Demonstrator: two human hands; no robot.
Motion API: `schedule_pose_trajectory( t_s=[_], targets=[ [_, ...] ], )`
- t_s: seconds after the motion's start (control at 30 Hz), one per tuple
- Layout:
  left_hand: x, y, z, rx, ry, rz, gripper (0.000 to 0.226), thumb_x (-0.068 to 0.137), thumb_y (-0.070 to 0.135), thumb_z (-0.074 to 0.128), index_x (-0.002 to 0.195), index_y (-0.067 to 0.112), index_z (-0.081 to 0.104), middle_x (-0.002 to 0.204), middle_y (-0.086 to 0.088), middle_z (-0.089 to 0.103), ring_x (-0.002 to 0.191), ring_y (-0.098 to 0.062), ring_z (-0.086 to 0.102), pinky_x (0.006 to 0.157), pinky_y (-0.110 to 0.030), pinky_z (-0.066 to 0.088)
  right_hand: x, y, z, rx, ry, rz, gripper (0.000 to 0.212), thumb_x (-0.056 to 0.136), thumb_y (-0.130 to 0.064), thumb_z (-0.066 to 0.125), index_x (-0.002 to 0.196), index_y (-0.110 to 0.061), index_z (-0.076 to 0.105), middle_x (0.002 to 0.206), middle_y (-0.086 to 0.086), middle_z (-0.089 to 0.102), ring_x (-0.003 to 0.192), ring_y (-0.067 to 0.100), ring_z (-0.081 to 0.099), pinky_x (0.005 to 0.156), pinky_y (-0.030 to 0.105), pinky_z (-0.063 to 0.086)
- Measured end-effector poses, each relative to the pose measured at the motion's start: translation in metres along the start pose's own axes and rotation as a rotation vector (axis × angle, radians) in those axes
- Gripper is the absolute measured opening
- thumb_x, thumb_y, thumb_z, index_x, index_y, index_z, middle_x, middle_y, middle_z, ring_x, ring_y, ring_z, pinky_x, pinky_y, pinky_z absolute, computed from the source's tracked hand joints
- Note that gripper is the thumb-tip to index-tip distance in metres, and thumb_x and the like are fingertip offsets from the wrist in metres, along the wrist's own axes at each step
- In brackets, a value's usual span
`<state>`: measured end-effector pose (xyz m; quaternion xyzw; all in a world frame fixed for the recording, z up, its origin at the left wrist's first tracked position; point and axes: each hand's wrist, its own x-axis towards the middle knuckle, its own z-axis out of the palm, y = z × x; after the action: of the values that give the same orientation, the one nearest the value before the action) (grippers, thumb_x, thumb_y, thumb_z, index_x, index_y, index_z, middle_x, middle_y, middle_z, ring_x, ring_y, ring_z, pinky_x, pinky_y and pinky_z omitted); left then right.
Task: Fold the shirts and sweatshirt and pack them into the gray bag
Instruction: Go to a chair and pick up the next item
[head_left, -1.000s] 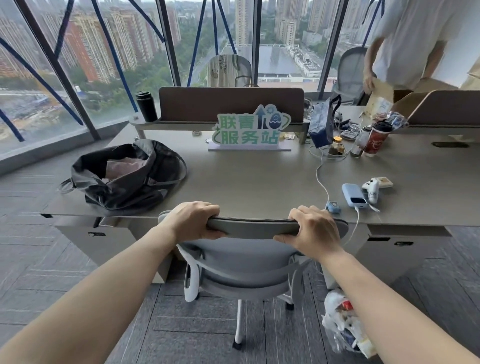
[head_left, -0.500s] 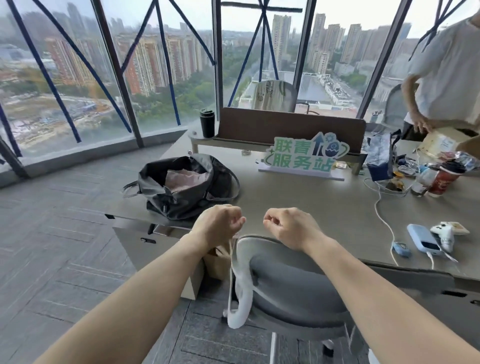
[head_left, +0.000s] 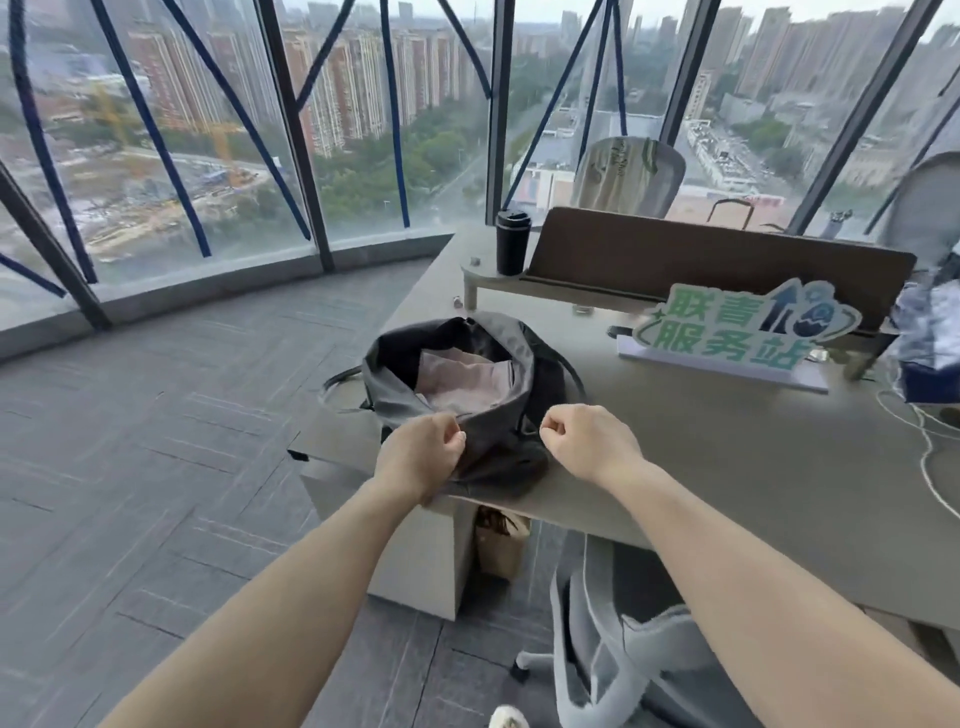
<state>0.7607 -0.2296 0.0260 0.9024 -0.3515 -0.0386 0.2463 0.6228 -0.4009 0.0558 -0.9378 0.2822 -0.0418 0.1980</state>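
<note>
**Hands Poised Over Open Bag on High-Rise Tabletop**

A gray tabletop (head_left: 727, 467) stood beside floor-to-ceiling windows (head_left: 208, 156) crossed by dark frames and blue diagonal braces, with apartment towers and a construction site visible far below. Gray carpet tiles (head_left: 156, 441) covered the floor. A brown divider (head_left: 701, 260) ran along the back of the tabletop, with a black cup (head_left: 512, 241) at its left end and a green-and-white sign (head_left: 743, 332) bearing Chinese characters in front of it. White cables (head_left: 930, 447) trailed along the right edge, and a blue bag (head_left: 930, 338) sat at far right. A gray chair (head_left: 623, 660) was tucked below the near edge, and a brown paper bag (head_left: 501, 545) rested under the tabletop.

The gray bag (head_left: 395, 384) lay at the tabletop's near left corner, its mouth open toward the camera and a pink garment (head_left: 462, 379) folded inside. The left hand (head_left: 421, 454) was at the bag's near rim, fingers curled; whether they pinched the fabric could not be told. The right hand (head_left: 587, 441) was just beside the bag's right side, fingers curled into a loose fist, with nothing visibly held.
</note>
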Motion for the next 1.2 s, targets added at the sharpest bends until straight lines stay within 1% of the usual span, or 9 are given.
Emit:
schedule_pose_trajectory(
  t_s=[0.17, 0.27, 0.37, 0.5, 0.67, 0.8, 0.9, 1.03, 1.2],
  targets=[
    [0.068, -0.046, 0.001, -0.055, -0.015, -0.144, 0.023, 0.093, 0.031, 0.05, 0.096, 0.016, 0.066, 0.097, -0.007, 0.071, 0.091, -0.028, 0.063, 0.076, -0.035, 0.05, 0.082, 0.006, 0.025, 0.11, 0.0, 0.126, 0.017, 0.089, -0.035, 0.045, 0.089, -0.028, 0.06, 0.09, -0.007, 0.068, 0.087, 0.023, 0.059, 0.07, 0.033, 0.045],
    [0.107, -0.069, 0.001, -0.071, -0.028, -0.245, 0.021, 0.094, 0.03, 0.051, 0.096, 0.015, 0.064, 0.098, -0.007, 0.069, 0.091, -0.027, 0.061, 0.076, -0.035, 0.049, 0.124, 0.011, 0.04, 0.179, -0.044, 0.23, 0.018, 0.092, -0.04, 0.048, 0.103, -0.029, 0.058, 0.104, -0.001, 0.068, 0.092, 0.025, 0.057, 0.076, 0.034, 0.043],
    [0.145, -0.091, 0.003, -0.066, -0.038, -0.299, 0.022, 0.093, 0.027, 0.052, 0.103, 0.011, 0.063, 0.105, -0.01, 0.067, 0.095, -0.027, 0.06, 0.079, -0.034, 0.047, 0.159, 0.013, 0.053, 0.199, -0.063, 0.332, 0.037, 0.094, -0.043, 0.047, 0.125, -0.022, 0.05, 0.123, 0.009, 0.062, 0.108, 0.031, 0.056, 0.081, 0.036, 0.04],
    [0.194, -0.122, 0.011, -0.025, -0.077, -0.369, 0.037, 0.095, 0.029, 0.049, 0.127, 0.011, 0.053, 0.129, -0.014, 0.052, 0.114, -0.032, 0.054, 0.093, -0.038, 0.042, 0.197, 0.014, 0.072, 0.239, -0.113, 0.461, 0.06, 0.097, -0.047, 0.043, 0.146, -0.015, 0.032, 0.14, 0.01, 0.052, 0.124, 0.033, 0.051, 0.092, 0.04, 0.042],
    [0.248, -0.161, 0.029, 0.057, -0.116, -0.422, 0.054, 0.094, 0.029, 0.047, 0.141, 0.007, 0.035, 0.144, -0.019, 0.037, 0.128, -0.04, 0.036, 0.102, -0.048, 0.037, 0.231, 0.013, 0.097, 0.259, -0.131, 0.626, 0.059, 0.095, -0.046, 0.046, 0.141, -0.01, 0.035, 0.137, 0.012, 0.053, 0.121, 0.033, 0.053, 0.087, 0.037, 0.041],
    [0.286, -0.186, 0.043, -0.07, -0.214, -0.514, 0.059, 0.095, 0.029, 0.049, 0.143, 0.005, 0.025, 0.145, -0.021, 0.038, 0.124, -0.043, 0.046, 0.097, -0.048, 0.041, 0.249, 0.014, 0.117, 0.234, -0.121, 0.718, 0.04, 0.097, -0.039, 0.042, 0.123, -0.01, 0.051, 0.127, 0.012, 0.059, 0.113, 0.034, 0.057, 0.09, 0.038, 0.047],
    [0.304, -0.2, 0.055, -0.025, -0.26, -0.495, 0.053, 0.095, 0.03, 0.051, 0.137, 0.002, 0.036, 0.139, -0.021, 0.041, 0.12, -0.042, 0.05, 0.093, -0.045, 0.043, 0.256, 0.014, 0.124, 0.215, -0.079, 0.751, 0.031, 0.1, -0.03, 0.038, 0.111, -0.008, 0.057, 0.119, 0.014, 0.062, 0.108, 0.033, 0.058, 0.085, 0.036, 0.045],
    [0.318, -0.212, 0.064, 0.015, -0.312, -0.402, 0.037, 0.094, 0.031, 0.05, 0.118, 0.004, 0.06, 0.119, -0.023, 0.059, 0.107, -0.042, 0.058, 0.087, -0.042, 0.048, 0.257, 0.012, 0.129, 0.259, 0.003, 0.759, 0.025, 0.101, -0.024, 0.038, 0.1, -0.007, 0.057, 0.108, 0.014, 0.063, 0.096, 0.032, 0.056, 0.079, 0.035, 0.044],
    [0.328, -0.194, 0.067, -0.107, -0.302, -0.26, 0.029, 0.096, 0.023, 0.049, 0.105, 0.001, 0.067, 0.108, -0.024, 0.067, 0.103, -0.04, 0.061, 0.08, -0.037, 0.045, 0.251, 0.009, 0.117, 0.319, 0.139, 0.79, 0.024, 0.102, -0.021, 0.036, 0.085, -0.008, 0.046, 0.086, 0.008, 0.054, 0.08, 0.029, 0.049, 0.068, 0.034, 0.037]
  ],
)
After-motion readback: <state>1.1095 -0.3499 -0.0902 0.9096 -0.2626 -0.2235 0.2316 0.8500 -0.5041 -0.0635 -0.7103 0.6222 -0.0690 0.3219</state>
